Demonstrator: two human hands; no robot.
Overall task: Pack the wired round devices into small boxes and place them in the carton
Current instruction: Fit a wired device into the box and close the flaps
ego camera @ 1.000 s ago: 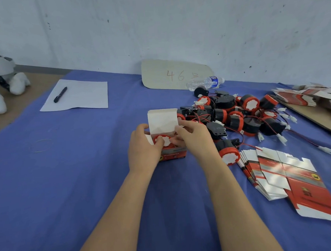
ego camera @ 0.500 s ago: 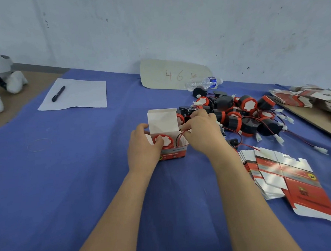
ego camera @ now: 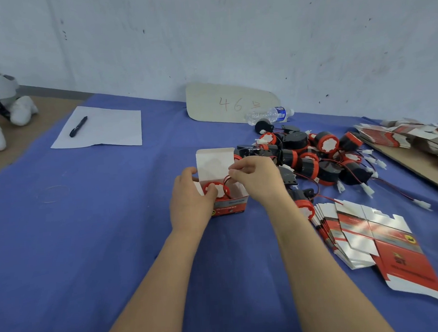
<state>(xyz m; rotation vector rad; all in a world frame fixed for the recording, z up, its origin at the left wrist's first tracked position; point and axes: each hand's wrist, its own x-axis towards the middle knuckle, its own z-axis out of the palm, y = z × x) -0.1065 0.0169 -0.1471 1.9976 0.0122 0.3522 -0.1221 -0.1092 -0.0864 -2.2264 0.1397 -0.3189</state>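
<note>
Tucking the wire into the small box

The round device [ego camera: 216, 190] sits in the open small box [ego camera: 227, 203] on the blue cloth [ego camera: 89, 223]. The left hand [ego camera: 189, 205] clasps the box, thumb pressing the device down. The right hand [ego camera: 258, 179] pinches the red wire [ego camera: 226, 180]; best to coil it fully below the rim before folding the raised flap [ego camera: 214, 163].

The tablecloth [ego camera: 115, 247] is plain blue; on it at ten o'clock lies a white sheet of paper [ego camera: 104, 128] with a black pen [ego camera: 78, 126]; the small box [ego camera: 227, 203] at centre is white inside, red with a grey band outside; the round device [ego camera: 218, 190] in it has a red rim and white face; the pile of devices [ego camera: 314, 158] at two o'clock is black, red and white with red and black wires; the flat boxes [ego camera: 369, 239] at four o'clock are red, white and grey.
</note>
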